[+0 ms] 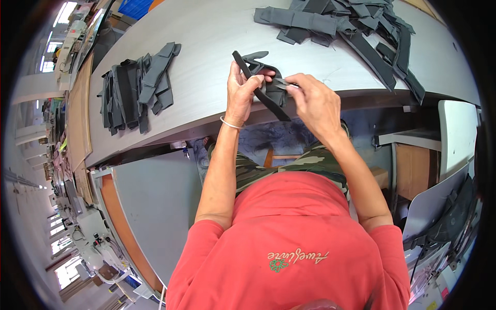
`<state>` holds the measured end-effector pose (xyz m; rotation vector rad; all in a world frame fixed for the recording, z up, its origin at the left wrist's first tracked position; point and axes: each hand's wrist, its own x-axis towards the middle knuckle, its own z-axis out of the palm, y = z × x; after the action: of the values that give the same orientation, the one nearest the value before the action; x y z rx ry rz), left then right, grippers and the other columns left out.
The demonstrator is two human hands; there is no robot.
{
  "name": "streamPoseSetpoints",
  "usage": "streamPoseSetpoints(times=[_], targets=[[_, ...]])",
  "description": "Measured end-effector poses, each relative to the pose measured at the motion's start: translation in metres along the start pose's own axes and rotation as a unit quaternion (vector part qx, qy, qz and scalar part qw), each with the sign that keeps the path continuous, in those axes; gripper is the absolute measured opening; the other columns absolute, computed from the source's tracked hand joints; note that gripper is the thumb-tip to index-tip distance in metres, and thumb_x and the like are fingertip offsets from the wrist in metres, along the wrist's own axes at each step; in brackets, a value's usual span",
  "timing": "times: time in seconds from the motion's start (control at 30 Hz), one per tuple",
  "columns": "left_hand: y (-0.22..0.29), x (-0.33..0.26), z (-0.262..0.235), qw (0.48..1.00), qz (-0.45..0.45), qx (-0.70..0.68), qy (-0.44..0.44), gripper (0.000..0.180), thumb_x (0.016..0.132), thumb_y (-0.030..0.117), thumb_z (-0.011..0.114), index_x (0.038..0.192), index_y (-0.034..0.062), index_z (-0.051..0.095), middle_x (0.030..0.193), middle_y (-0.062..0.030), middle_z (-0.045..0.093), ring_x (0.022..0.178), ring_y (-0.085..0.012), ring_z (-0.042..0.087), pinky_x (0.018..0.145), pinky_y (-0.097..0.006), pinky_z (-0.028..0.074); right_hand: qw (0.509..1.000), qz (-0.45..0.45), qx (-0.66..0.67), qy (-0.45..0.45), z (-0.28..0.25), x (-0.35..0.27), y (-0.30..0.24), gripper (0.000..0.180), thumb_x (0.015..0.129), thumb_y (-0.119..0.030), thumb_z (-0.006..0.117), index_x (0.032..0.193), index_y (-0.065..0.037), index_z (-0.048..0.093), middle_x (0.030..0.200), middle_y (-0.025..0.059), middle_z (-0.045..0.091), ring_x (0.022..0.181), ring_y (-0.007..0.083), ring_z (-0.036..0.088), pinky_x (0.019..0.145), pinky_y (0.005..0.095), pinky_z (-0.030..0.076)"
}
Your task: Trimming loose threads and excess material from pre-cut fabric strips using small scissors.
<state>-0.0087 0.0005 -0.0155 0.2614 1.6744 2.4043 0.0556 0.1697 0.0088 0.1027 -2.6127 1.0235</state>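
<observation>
A dark strip point(274, 106) is held slantwise in the left hand point(242, 94), pinched between thumb and fingers, with both of its ends left free. Grey cloth point(279, 96) is gathered behind the strip in the same grip, perhaps so that the 2 layers are kept together and steady. By the right hand point(318, 103), a small pale piece point(280, 81) is gripped between thumb and forefinger and pointed toward the cloth (whether it is a metal tool or a fold of fabric cannot be told). The fingertips of the 2 hands are brought close together, and the work is raised just above the near edge of the table point(206, 39), seemingly so that it can be turned freely and seen from above.

To the left of the hands, 1 pile of strips point(124, 93) is laid with most lengths side by side, apparently for easy counting or lifting. Beyond the right hand, a looser heap of strips point(315, 21) is left tangled, with some lengths spread toward the near edge, probably within arm's reach. A bracelet point(231, 124) is worn on the left wrist.
</observation>
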Motion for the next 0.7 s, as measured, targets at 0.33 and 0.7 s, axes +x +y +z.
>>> streamPoseSetpoints(times=[0.33, 0.7], targets=[[0.001, -0.006, 0.011, 0.999, 0.01, 0.037, -0.001, 0.04, 0.081, 0.001, 0.059, 0.117, 0.0007, 0.043, 0.102, -0.0139, 0.064, 0.095, -0.017, 0.063, 0.084, -0.028, 0.049, 0.999, -0.023, 0.01, 0.02, -0.015, -0.014, 0.006, 0.017, 0.083, -0.018, 0.066, 0.099, -0.014, 0.065, 0.078, 0.0064, 0.06, 0.074, 0.0257, 0.061, 0.064, 0.0373, 0.045], [0.0, -0.007, 0.018, 0.996, 0.029, 0.086, 0.003, 0.038, 0.08, 0.0, 0.061, 0.114, 0.0002, 0.043, 0.103, -0.0099, 0.061, 0.094, -0.0139, 0.061, 0.083, -0.027, 0.049, 0.975, -0.117, -0.187, -0.031, -0.004, -0.008, 0.008, 0.029, 0.078, -0.012, 0.059, 0.102, -0.023, 0.07, 0.079, 0.0057, 0.057, 0.076, 0.0207, 0.061, 0.066, 0.0387, 0.042]])
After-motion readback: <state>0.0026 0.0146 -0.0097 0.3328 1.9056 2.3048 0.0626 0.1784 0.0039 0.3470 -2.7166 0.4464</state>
